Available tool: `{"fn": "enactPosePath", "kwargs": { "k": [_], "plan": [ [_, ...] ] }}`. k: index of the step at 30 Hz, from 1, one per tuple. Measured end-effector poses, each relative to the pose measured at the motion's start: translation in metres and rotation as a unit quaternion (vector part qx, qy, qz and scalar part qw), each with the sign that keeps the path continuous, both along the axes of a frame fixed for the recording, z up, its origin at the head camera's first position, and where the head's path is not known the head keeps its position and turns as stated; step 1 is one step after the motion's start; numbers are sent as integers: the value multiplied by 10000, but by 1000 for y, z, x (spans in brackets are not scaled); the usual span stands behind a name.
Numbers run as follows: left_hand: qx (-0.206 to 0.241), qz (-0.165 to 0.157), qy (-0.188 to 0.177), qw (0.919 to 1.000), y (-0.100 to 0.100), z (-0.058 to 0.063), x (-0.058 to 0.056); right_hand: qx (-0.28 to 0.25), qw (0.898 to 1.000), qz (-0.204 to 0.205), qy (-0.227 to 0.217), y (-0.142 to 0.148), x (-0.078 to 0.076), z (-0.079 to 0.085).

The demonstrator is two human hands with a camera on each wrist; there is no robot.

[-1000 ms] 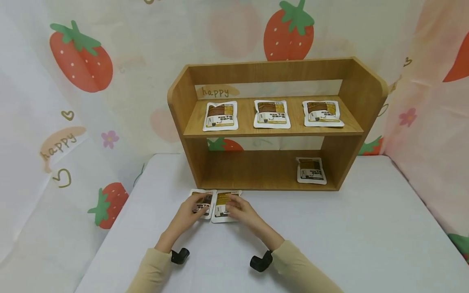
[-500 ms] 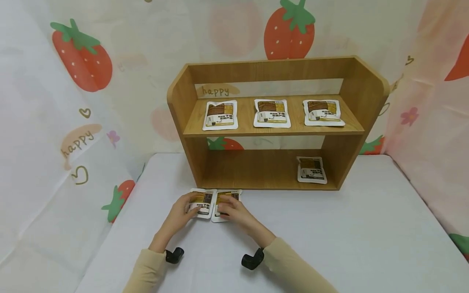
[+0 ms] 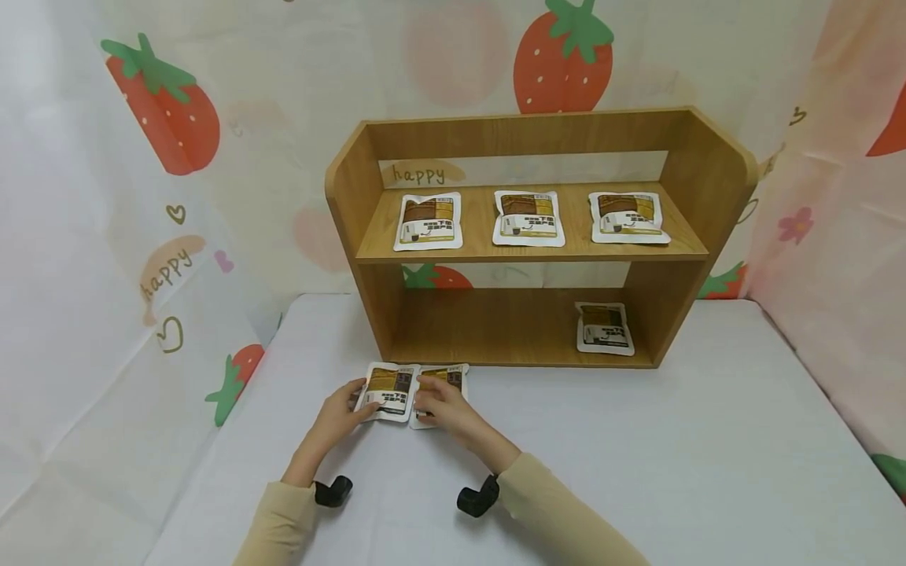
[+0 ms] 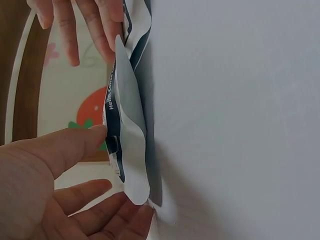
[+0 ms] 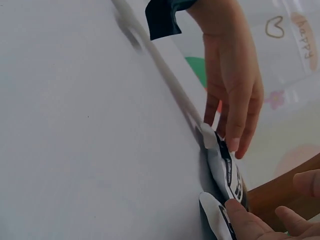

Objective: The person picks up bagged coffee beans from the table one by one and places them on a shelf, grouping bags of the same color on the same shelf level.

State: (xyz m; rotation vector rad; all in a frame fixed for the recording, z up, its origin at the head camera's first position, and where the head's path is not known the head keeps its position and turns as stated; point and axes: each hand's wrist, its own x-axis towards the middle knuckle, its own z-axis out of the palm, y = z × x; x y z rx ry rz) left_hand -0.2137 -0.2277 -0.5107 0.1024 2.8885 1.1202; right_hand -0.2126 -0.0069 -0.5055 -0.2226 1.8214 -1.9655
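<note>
Two flat white pouches with brown-and-yellow printing lie side by side before the shelf. My left hand (image 3: 336,417) grips the left pouch (image 3: 391,391) at its left edge. In the left wrist view, the thumb (image 4: 82,142) presses the pouch's printed face while the other fingers reach its underside edge. Over the right pouch (image 3: 456,379) is my right hand (image 3: 449,413), fingers spread and loosely bent, partly hiding it. The right wrist view has the right thumb (image 5: 245,220) near the seam between both pouches; whether it touches is unclear.
A two-tier wooden shelf (image 3: 488,355) stands behind the hands. On its upper tier lie three similar pouches (image 3: 527,220) in a row. Another pouch (image 3: 605,328) lies at the lower tier's right end. White cloth covers the table (image 3: 672,456).
My left hand has drawn back leftward to the left pouch's outer edge, uncovering more of its print. My right hand has shifted left over the right pouch. The shelf pouches stay put.
</note>
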Motion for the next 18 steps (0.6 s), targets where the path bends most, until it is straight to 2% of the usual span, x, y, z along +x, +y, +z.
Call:
{"fn": "enactPosePath", "kwargs": {
  "k": [8,18],
  "plan": [
    [-11,91,41,9999,-3,-1,0,23,10000,-7,-19,-3,-2,1],
    [122,116,-23,9999,-8,-5,-1,-100,9996,-249,107,-9,1,1]
  ]
}}
